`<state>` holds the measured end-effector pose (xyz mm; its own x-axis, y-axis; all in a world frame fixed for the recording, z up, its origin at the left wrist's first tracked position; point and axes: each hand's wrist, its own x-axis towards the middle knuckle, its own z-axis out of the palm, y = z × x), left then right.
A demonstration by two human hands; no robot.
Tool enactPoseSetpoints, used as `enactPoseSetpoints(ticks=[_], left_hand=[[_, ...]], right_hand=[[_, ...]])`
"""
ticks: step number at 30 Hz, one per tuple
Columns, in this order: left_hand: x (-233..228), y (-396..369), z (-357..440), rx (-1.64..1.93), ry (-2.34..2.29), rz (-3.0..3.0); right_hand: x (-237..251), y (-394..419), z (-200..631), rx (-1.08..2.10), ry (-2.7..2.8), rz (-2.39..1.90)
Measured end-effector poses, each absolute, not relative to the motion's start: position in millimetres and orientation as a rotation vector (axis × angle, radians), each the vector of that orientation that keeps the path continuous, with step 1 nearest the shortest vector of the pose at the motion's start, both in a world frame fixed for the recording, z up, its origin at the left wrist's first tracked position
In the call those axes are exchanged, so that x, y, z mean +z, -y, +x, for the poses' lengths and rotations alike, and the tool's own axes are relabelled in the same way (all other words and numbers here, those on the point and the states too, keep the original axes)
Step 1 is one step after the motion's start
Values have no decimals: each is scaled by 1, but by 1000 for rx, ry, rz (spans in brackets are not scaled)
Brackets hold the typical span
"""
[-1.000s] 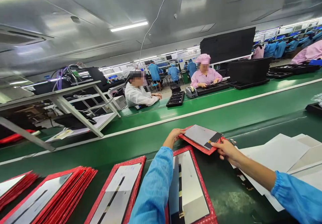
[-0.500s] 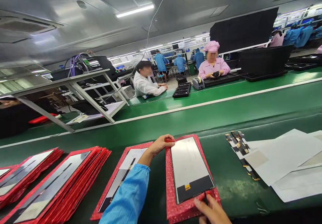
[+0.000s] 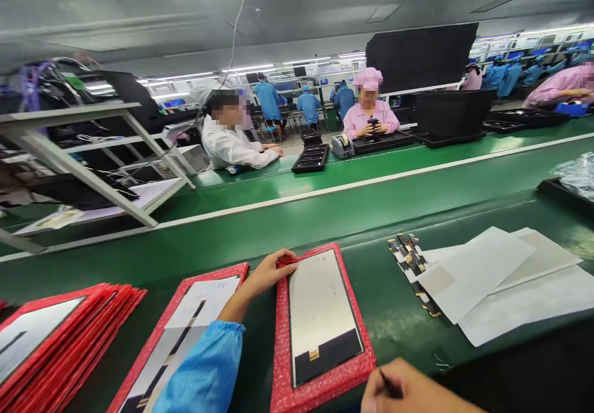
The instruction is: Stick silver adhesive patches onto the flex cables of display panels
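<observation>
1. The green bench (image 3: 371, 308) spans the view; a dark area covers its near right edge.
2. At far left, the stack of red-wrapped panels (image 3: 69, 345) is cut off by the frame, so its full extent cannot be told.
3. White sheets (image 3: 487, 277) overlap on the right, partly hiding one another.
4. The screen panel (image 3: 322, 308) lies on red bubble wrap (image 3: 281, 351), in front of the person and between the two hands.
5. A second panel (image 3: 185, 332) sits left of it, partly hidden by the blue sleeve (image 3: 204, 363).
6. The right hand (image 3: 399, 388), cropped at the bottom, is closed around a slender dark tool (image 3: 387, 381), its lower part unseen.
7. The left hand (image 3: 273, 271) touches the screen panel's top-left corner; whether it pinches or merely steadies it, I cannot tell.
8. Black-and-gold strips (image 3: 411, 264) bunch beside the sheets, too jumbled to count.
</observation>
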<state>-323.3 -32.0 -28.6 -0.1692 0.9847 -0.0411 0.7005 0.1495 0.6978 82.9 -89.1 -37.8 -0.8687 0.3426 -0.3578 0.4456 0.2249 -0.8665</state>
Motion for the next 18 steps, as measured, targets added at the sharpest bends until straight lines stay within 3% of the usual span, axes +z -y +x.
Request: enactPoseSetpoints(ticks=[2, 6, 9, 18], left_hand=[[-27, 32, -323, 742, -1969, 1634], [-16, 42, -309, 772, -2199, 1759], [-8, 65, -288, 845, -2337, 1865], [-30, 170, -211, 1180, -2542, 1562]], right_hand=[[-14, 51, 104, -1630, -2490, 1019], [7, -36, 132, -831, -2749, 1524], [6, -74, 134, -397, -2602, 1559], [-10, -73, 104, -146, -2403, 1462]])
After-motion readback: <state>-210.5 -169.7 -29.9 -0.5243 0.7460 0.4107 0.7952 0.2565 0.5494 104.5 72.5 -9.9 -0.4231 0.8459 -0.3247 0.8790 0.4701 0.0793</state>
